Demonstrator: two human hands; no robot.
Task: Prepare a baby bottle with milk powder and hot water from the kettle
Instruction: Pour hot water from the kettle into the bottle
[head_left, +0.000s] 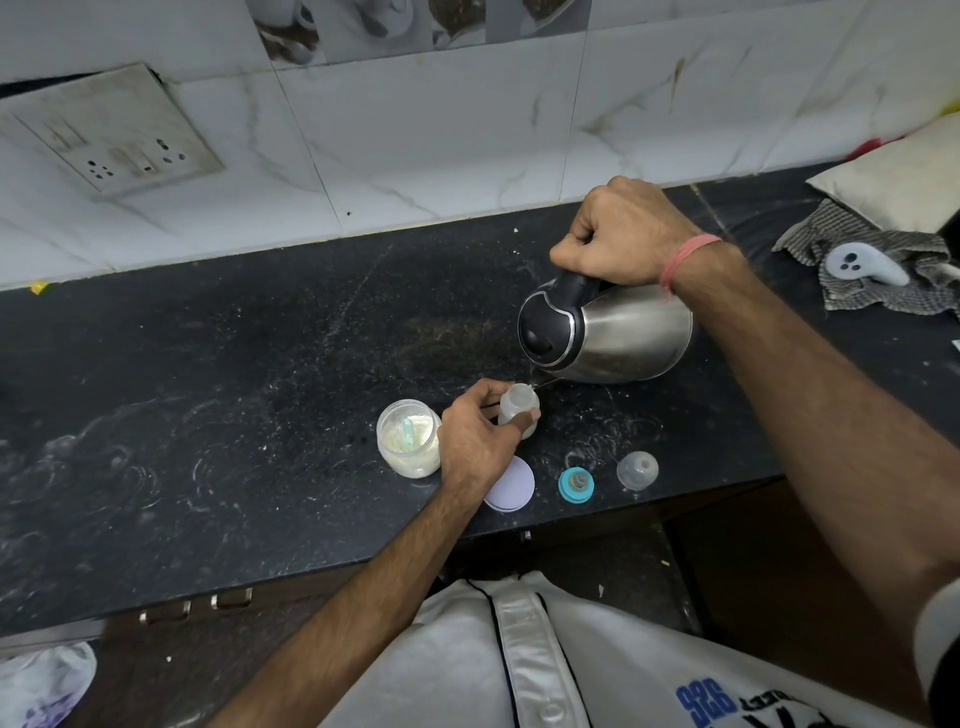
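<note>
Head view. A steel kettle (610, 332) with a black lid is held tilted over the dark counter (208, 374), its spout directed down toward the open mouth of a small translucent baby bottle (517, 410). A thin stream of water is seen between spout and bottle. The right hand (623, 234) is closed as a grip around the black kettle handle, fingers curled fully round it; a pink band is worn at that wrist. The left hand (475, 434) forms a grip on the bottle, thumb and fingers curled round its sides, the bottle standing upright on the counter just below and left of the kettle. Touching the left hand's outer side, an open jar of milk powder (408, 436) with a pale scoop inside is placed. Nearer the counter edge, below the left grip, a round lilac lid (511, 488), a teal bottle ring (576, 484) and a clear cap (637, 470) are laid in a row. A checked cloth (878, 270) lies well to the right of the right grip.
</note>
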